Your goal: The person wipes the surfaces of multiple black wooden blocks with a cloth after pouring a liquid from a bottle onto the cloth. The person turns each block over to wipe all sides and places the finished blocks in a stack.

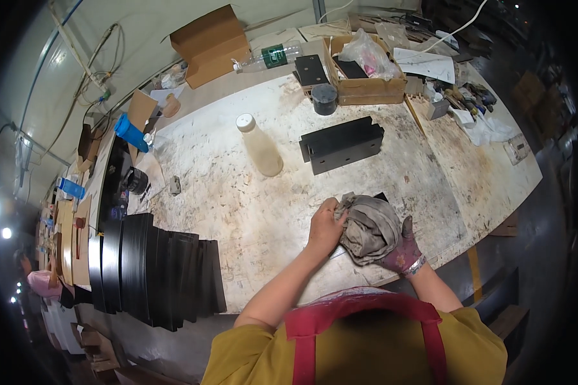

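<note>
Grey rag (369, 231), right of and nearer than the white-capped bottle (262, 151)
Bottle: translucent, contents unclear. Beyond it, rightward: open carton (371, 92) holding plastic bag (370, 56), black piece (350, 69). Left hand (326, 228): fingers curled closed on rag. Gloved right hand (401, 255): against rag, thumb raised, other fingers hidden; closure cannot be told.

The head camera faces steeply down and forward from above the apron (366, 308), near enough that the left hand (326, 224) and right hand (401, 253) lie just beyond; its fisheye bends the table (205, 138) toward the rim.
</note>
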The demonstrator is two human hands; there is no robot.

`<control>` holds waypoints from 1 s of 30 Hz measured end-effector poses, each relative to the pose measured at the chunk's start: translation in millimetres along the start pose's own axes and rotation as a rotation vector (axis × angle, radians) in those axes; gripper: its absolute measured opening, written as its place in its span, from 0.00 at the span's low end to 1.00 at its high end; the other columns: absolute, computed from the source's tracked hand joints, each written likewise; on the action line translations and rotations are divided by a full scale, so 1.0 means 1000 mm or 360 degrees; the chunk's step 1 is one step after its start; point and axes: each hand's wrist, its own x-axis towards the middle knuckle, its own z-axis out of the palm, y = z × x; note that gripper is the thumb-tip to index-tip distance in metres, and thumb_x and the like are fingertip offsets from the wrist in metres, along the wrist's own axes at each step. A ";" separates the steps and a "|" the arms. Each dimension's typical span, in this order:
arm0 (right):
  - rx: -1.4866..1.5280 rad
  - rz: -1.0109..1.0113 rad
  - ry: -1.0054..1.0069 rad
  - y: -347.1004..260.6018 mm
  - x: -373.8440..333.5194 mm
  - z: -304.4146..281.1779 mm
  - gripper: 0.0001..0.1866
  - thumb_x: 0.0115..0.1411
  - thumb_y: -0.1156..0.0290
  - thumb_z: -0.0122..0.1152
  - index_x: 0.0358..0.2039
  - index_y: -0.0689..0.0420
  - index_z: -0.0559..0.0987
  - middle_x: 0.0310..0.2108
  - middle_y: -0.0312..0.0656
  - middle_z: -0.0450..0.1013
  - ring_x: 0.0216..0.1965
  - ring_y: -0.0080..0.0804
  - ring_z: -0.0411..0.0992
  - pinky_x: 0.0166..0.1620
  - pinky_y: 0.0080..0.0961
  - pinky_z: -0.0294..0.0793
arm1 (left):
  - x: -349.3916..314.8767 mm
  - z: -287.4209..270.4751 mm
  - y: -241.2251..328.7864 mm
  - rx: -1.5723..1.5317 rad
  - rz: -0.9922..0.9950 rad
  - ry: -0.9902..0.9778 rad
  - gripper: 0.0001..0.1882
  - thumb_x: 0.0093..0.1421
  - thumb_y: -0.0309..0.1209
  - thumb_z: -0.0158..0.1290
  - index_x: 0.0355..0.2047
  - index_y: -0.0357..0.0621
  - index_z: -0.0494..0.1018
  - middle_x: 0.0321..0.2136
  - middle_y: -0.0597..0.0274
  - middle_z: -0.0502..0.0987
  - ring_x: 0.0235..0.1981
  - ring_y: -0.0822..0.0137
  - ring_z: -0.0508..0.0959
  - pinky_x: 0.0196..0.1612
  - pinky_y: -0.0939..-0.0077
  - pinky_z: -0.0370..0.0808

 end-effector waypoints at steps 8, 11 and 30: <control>0.0169 0.0108 0.0064 0.070 0.003 -0.036 0.37 0.55 0.59 0.56 0.63 0.56 0.59 0.46 0.55 0.72 0.42 0.49 0.74 0.48 0.38 0.73 | 0.039 -0.059 -0.051 -0.1276 -0.0498 0.0350 0.27 0.58 0.23 0.55 0.56 0.45 0.58 0.52 0.56 0.61 0.50 0.63 0.65 0.49 0.72 0.71; 0.1631 0.0414 0.0245 0.024 -0.003 -0.030 0.34 0.51 0.66 0.56 0.61 0.59 0.65 0.56 0.55 0.66 0.53 0.49 0.67 0.60 0.43 0.62 | 0.089 -0.111 -0.113 -0.0496 -0.0237 0.0779 0.51 0.51 0.28 0.63 0.67 0.44 0.41 0.65 0.48 0.48 0.65 0.52 0.52 0.60 0.62 0.66; 0.1323 -0.0121 0.0355 -0.015 -0.036 -0.038 0.44 0.53 0.68 0.63 0.67 0.55 0.52 0.57 0.45 0.64 0.56 0.40 0.67 0.58 0.40 0.70 | 0.010 -0.042 0.030 0.1033 0.0969 -0.0494 0.38 0.40 0.38 0.66 0.54 0.49 0.69 0.42 0.55 0.73 0.43 0.56 0.75 0.44 0.60 0.70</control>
